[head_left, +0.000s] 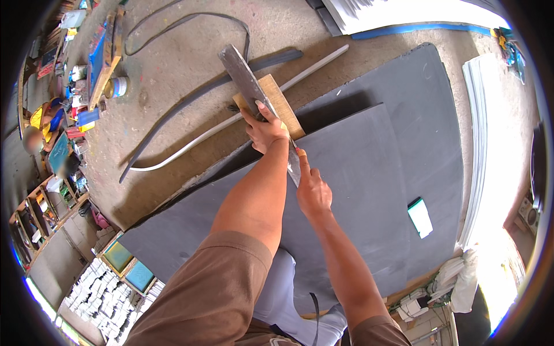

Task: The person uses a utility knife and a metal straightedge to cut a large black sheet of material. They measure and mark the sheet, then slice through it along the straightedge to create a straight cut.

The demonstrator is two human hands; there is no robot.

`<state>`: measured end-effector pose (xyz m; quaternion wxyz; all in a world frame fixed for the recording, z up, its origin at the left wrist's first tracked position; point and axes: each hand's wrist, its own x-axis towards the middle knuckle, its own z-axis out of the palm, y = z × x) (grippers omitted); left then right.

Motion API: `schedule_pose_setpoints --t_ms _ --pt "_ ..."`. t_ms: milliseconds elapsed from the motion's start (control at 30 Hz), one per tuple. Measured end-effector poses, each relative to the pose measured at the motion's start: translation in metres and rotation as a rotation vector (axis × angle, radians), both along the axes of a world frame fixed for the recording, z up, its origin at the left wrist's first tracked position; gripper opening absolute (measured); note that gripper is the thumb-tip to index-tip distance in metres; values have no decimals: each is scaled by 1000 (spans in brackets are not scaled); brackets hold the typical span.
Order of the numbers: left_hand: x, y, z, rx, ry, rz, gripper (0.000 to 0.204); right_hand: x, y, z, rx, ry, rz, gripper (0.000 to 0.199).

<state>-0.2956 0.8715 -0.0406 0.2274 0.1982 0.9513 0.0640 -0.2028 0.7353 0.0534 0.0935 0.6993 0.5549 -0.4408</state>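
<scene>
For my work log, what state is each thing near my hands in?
Left hand, spread on the gray bar
Right hand, curled, contents unclear
Gray bar, lying across the wooden board
Wooden board, partly covered
Upper gray sheet, lying on a larger sheet
White strip, curved at one end
Wide black strip, curved

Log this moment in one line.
left hand: on grey bar; right hand: at bar's near end, grip unclear; wooden board: under bar; dark sheet: below right hand
</scene>
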Motion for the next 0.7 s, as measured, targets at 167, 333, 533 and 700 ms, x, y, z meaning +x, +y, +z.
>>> schedule_pose_setpoints --t_ms 167,333,533,700 --pt "1 0 -1 -13 -12 -5 85 -6 1 -1 -5 -28 9 80" --pt "0 -1 0 -14 -7 3 84 -8 14 12 -70 -32 9 75" --pt "2 -1 1 -5 -6 -11 83 -14 36 16 -168 -41 32 69" --pt "1 0 6 -14 -3 -11 82 -15 43 18 -190 -5 42 71"
